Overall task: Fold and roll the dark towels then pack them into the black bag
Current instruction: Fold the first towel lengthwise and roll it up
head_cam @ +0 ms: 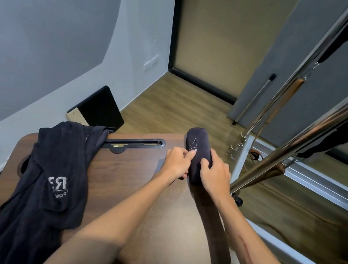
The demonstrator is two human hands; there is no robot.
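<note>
Wooden table [131,170] carries the work: both hands, left [176,162] and right [215,173], clasp one rolled towel [197,150] between them; left of the grip, unfolded towels [55,173] wait. No bag visible.

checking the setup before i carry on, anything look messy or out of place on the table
One thing: a loose dark towel lies crumpled on the table's left side and spills over its edge, unfolded. The rolled towel, held by the left hand and right hand, looks tidy.

Matt dark cloth towel roll [197,155] – smooth wood-grain table [131,170] – glossy metal poles [297,135]
</note>
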